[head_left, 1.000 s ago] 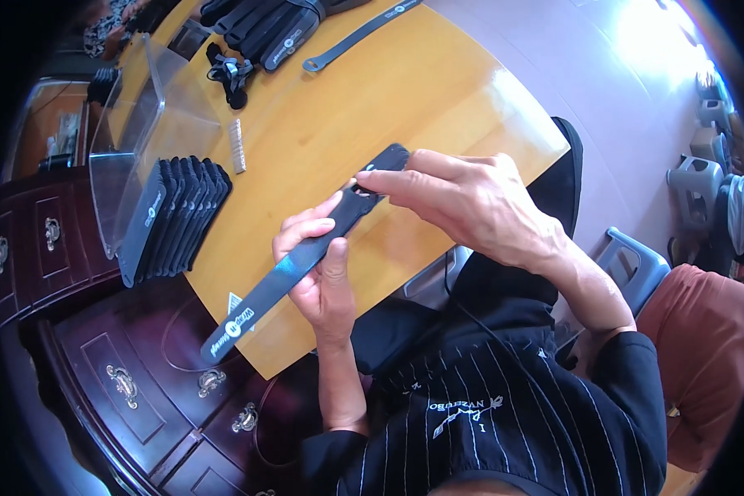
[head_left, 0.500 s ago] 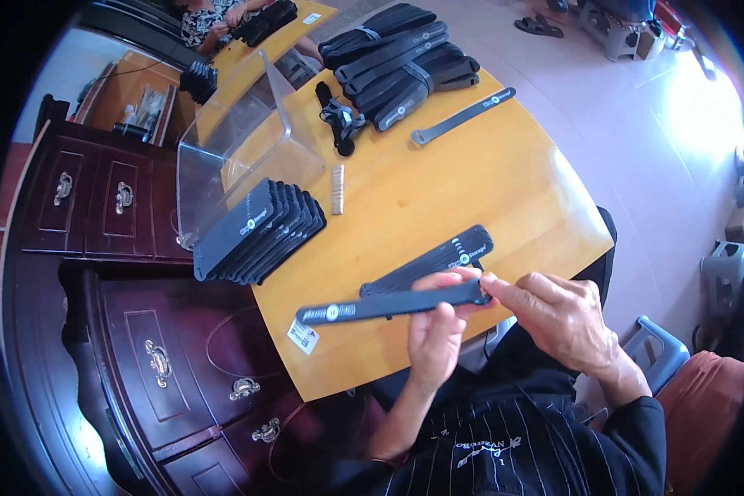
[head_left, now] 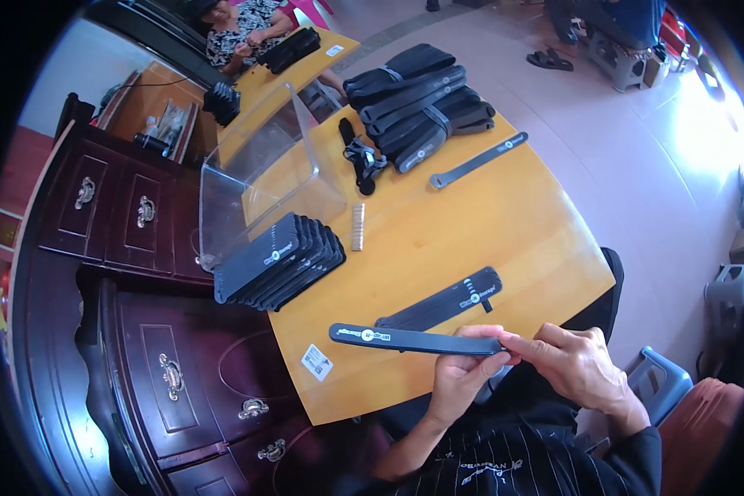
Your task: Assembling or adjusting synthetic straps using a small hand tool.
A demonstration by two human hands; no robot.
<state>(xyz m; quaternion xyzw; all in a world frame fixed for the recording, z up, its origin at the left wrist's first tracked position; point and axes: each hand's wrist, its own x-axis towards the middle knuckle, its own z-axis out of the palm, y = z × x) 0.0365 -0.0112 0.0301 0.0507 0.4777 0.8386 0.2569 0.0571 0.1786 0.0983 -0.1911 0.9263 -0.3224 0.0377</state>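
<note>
A long black strap [head_left: 417, 341] with pale printing runs sideways above the table's near edge. My left hand [head_left: 463, 379] is closed on it near its right end, thumb underneath and fingers over the top. The fingertips of my right hand [head_left: 577, 365] pinch that same end; the small detail between them is hidden. Just beyond, a stack of black straps [head_left: 442, 304] lies flat on the table, with a short tab sticking out on its near side. A thicker row of folded black straps [head_left: 281, 260] sits at the table's left edge.
Bundled black straps [head_left: 422, 103] lie at the far side, with a single strap [head_left: 479, 161] beside them. A clear plastic bin [head_left: 260, 198] stands at the left. A small pale segmented strip [head_left: 358, 227] and white label [head_left: 316, 362] are on the table. Another person [head_left: 248, 37] sits beyond.
The whole view has shifted, so the table appears lower and farther right. The held strap has turned, its left end now tilting up, and my fingers have closed tighter around its right end.
</note>
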